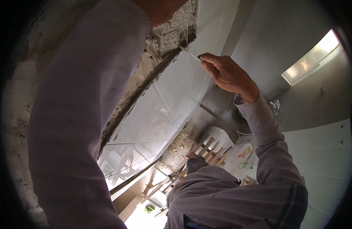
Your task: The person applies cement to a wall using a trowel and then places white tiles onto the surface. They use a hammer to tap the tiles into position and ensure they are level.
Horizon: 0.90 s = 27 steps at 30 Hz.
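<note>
My right hand (229, 74) is closed on a thin, pale, pointed tool (190, 53), perhaps a knife. Its tip reaches the top edge of the glossy white wall tiles (157, 103), where they meet rough mortar (174, 26). Thin pale strings (187, 36) hang close to the tip and down over the tiles. At the upper edge, only part of my left hand (162, 11) shows against the rough wall; its fingers are out of the picture. My left sleeve covers much of the wall on the left.
Below me is a wooden slatted frame (212, 150), with a white tub (239, 158) beside it holding small orange and green things. A tap (275, 107) juts from the grey wall at right, below a bright window (313, 57). A dark gap runs along the tiles' upper edge.
</note>
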Each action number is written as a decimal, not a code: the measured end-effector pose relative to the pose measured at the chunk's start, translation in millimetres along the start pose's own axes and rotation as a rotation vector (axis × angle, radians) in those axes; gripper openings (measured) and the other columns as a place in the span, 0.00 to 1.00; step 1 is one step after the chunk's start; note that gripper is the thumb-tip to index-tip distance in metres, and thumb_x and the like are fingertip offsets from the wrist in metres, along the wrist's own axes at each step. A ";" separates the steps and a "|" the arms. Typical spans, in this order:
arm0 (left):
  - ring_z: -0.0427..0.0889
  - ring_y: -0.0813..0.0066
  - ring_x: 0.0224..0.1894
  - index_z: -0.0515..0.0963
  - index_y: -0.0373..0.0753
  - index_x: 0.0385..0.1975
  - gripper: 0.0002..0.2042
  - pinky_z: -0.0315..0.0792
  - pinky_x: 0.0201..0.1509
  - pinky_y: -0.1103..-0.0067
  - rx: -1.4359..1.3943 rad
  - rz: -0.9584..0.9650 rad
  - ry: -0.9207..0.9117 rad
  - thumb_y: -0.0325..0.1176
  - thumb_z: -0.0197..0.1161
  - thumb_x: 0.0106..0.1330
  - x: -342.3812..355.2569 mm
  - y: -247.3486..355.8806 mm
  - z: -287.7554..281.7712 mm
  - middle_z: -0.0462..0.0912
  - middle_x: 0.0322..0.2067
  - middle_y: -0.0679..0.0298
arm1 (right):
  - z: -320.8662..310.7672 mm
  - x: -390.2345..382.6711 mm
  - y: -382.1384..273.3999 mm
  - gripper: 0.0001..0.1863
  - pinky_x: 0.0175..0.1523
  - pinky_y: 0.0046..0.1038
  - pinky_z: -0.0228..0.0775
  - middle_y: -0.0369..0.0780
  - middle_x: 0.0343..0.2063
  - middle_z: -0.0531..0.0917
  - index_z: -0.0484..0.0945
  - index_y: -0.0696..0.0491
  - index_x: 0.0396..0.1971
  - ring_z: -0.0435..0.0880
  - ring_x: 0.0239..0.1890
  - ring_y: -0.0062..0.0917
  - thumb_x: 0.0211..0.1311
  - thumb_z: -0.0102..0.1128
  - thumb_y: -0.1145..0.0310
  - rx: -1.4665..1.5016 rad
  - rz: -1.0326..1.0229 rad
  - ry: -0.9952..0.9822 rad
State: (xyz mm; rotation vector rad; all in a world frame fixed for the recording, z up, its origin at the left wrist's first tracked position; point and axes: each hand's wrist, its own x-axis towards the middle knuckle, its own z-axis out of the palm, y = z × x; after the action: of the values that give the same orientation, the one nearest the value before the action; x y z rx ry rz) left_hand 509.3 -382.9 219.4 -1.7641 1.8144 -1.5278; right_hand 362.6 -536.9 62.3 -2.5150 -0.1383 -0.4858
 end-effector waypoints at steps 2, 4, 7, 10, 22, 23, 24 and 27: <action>0.48 0.61 0.73 0.69 0.40 0.60 0.24 0.42 0.77 0.60 -0.050 -0.002 -0.039 0.19 0.54 0.62 -3.5 0.7 -14.5 0.54 0.71 0.61 | 2.7 -1.6 -5.4 0.09 0.25 0.36 0.67 0.49 0.19 0.80 0.76 0.58 0.41 0.79 0.18 0.38 0.67 0.56 0.69 0.013 -0.019 -0.013; 0.47 0.59 0.73 0.68 0.40 0.60 0.25 0.44 0.77 0.62 -0.159 0.001 -0.142 0.18 0.55 0.61 -10.3 3.7 -33.8 0.54 0.71 0.60 | 0.1 -3.2 -9.9 0.10 0.26 0.36 0.67 0.49 0.19 0.80 0.76 0.59 0.42 0.79 0.18 0.38 0.67 0.55 0.68 0.027 0.050 -0.039; 0.55 0.58 0.70 0.70 0.40 0.59 0.23 0.54 0.73 0.65 -0.240 -0.069 -0.134 0.19 0.55 0.61 -26.0 10.6 -82.5 0.59 0.68 0.58 | 0.1 -5.8 -15.4 0.11 0.27 0.36 0.67 0.49 0.20 0.80 0.76 0.59 0.42 0.79 0.19 0.37 0.68 0.54 0.67 0.029 0.078 -0.047; 0.72 0.62 0.62 0.77 0.41 0.50 0.16 0.65 0.66 0.68 -0.226 -0.205 -0.142 0.23 0.56 0.62 -63.4 13.6 -135.3 0.74 0.57 0.58 | 8.9 -1.5 -26.8 0.11 0.27 0.35 0.67 0.49 0.20 0.80 0.76 0.59 0.43 0.79 0.20 0.36 0.68 0.54 0.67 0.083 0.053 -0.075; 0.78 0.54 0.52 0.80 0.39 0.44 0.18 0.71 0.58 0.69 -1.378 -1.402 -0.725 0.21 0.49 0.55 -302.3 247.7 -271.8 0.80 0.50 0.54 | 24.9 -12.2 -39.9 0.15 0.23 0.29 0.63 0.37 0.14 0.71 0.75 0.59 0.45 0.69 0.15 0.20 0.73 0.48 0.62 0.149 0.054 -0.102; 0.79 0.55 0.52 0.79 0.39 0.45 0.19 0.71 0.57 0.69 -1.339 -1.517 -0.774 0.21 0.49 0.54 -334.5 288.8 -279.6 0.80 0.49 0.53 | 26.4 -13.0 -43.4 0.15 0.23 0.29 0.63 0.37 0.15 0.71 0.75 0.59 0.45 0.69 0.15 0.20 0.73 0.48 0.62 0.166 0.044 -0.103; 0.80 0.56 0.51 0.79 0.38 0.45 0.20 0.71 0.57 0.70 -1.302 -1.625 -0.821 0.20 0.48 0.54 -368.3 331.8 -286.5 0.81 0.48 0.52 | 25.7 -14.0 -43.9 0.15 0.23 0.28 0.63 0.37 0.15 0.71 0.75 0.59 0.45 0.69 0.15 0.19 0.73 0.48 0.62 0.165 0.056 -0.097; 0.82 0.62 0.47 0.79 0.34 0.43 0.18 0.73 0.53 0.72 -1.317 -2.046 -0.924 0.22 0.50 0.53 -458.5 473.0 -320.4 0.84 0.42 0.52 | 27.0 -18.4 -45.4 0.16 0.23 0.27 0.64 0.36 0.15 0.72 0.75 0.59 0.45 0.69 0.16 0.19 0.73 0.48 0.62 0.142 0.059 -0.073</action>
State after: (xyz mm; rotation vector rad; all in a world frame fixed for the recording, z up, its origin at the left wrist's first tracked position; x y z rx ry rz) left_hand 105.5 48.5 -213.4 -3.8274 -0.3094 1.3362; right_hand 344.8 -484.0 57.9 -2.3908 -0.1220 -0.3476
